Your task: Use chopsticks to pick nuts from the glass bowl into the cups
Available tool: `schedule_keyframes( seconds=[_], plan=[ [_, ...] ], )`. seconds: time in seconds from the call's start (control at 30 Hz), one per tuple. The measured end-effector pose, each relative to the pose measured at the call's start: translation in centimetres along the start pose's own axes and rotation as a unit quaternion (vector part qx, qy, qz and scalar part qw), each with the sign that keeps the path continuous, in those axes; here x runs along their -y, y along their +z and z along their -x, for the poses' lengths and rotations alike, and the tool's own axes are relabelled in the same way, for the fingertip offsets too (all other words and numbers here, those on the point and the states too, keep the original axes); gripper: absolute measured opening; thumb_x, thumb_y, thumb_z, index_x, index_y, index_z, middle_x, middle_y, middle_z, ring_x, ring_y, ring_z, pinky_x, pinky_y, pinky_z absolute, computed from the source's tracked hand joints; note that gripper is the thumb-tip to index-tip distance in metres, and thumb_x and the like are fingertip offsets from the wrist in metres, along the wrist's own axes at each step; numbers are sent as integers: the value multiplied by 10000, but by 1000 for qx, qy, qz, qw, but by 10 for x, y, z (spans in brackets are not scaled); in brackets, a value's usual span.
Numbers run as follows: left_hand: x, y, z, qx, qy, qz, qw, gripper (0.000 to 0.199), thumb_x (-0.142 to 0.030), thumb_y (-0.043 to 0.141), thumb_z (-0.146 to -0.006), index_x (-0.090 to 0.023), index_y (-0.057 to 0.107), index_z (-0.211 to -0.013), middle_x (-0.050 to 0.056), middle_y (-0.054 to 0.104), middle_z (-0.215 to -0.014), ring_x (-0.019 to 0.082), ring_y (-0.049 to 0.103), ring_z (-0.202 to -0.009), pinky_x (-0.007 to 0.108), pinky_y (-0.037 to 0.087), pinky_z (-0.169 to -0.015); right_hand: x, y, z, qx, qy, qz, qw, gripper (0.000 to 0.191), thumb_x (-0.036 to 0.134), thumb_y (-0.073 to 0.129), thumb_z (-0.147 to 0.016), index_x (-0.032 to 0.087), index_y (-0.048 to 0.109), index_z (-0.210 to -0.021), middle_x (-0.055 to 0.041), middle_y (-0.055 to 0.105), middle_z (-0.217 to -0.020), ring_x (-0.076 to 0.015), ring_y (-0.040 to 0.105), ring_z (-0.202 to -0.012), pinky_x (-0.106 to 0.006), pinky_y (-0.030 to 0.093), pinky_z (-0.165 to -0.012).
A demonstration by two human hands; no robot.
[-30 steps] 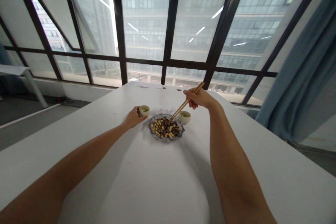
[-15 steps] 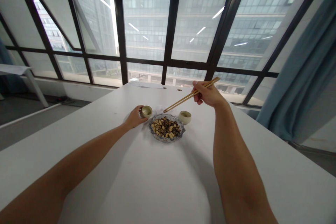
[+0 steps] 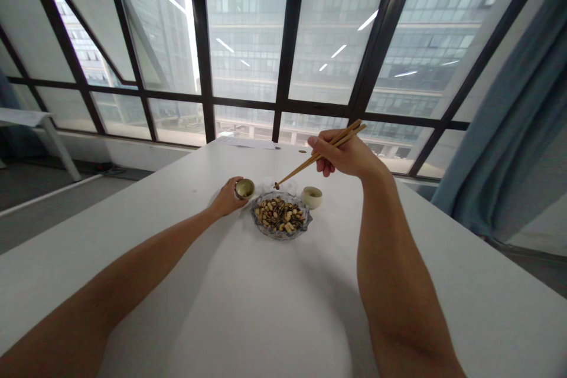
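2 hands (image 3: 228, 196) (image 3: 343, 152), 2 chopsticks (image 3: 297, 169), 2 cups (image 3: 244, 189) (image 3: 312, 198), 1 glass bowl (image 3: 282, 235), 2 tables (image 3: 248, 301) (image 3: 21, 117).

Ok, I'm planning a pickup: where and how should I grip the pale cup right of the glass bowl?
Probably around the outer wall of the pale cup, coming from the right: it stands upright and round, no handle shows, and the glass bowl crowds its left.
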State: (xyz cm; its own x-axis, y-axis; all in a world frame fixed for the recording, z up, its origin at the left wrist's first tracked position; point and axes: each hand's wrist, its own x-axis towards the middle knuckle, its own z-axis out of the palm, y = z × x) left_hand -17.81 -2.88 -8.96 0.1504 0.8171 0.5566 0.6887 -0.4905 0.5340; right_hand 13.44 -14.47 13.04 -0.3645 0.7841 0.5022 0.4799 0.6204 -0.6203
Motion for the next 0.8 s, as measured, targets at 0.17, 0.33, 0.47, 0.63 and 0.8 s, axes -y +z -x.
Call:
schedule_keyframes(
  seconds=[0.17,0.33,0.47,0.63,0.8],
  plan=[
    [-2,-2,1,0,-7,8,1000,735,-313,785,-666,-198,474,-1323,120,626,-1326,284,614,-1210,421,499,-1036,-11,-2,-3,-10,1,-14,1000,513,613,599,-942,179,568,-671,-31,627,-505,-100,568,-382,-189,416,-359],
    [2,-2,-3,-4,-74,18,997,711,-438,798,-680,-175,513,-1277,123,683,-1218,271,675,-1080,383,547,-921,-39,-6,-11,-48,45,-19,998,525,647,624,-907,176,571,-682,-29,615,-472,-108,556,-350,-188,400,-327],
    [7,-3,-19,34,-137,-5,990,745,-505,808,-670,-158,548,-1276,142,705,-1190,287,692,-1051,375,551,-885,-57,-9,-14,-45,71,-6,996,506,612,624,-923,178,559,-673,-28,618,-467,-101,540,-332,-183,401,-320],
    [-7,0,-50,88,-122,-88,985,833,-626,763,-701,-159,533,-1351,211,593,-1410,378,564,-1315,459,471,-1045,-69,-9,-15,-41,79,-7,996,494,602,624,-928,179,555,-681,-26,627,-474,-103,547,-332,-182,406,-317],
    [-51,17,-72,135,14,-172,976,817,-580,694,-800,-201,419,-1469,172,557,-1476,353,472,-1409,562,195,-1217,-76,-7,-17,-44,73,-15,996,497,615,623,-922,176,561,-697,-24,628,-473,-104,550,-331,-182,413,-318]
  ],
)
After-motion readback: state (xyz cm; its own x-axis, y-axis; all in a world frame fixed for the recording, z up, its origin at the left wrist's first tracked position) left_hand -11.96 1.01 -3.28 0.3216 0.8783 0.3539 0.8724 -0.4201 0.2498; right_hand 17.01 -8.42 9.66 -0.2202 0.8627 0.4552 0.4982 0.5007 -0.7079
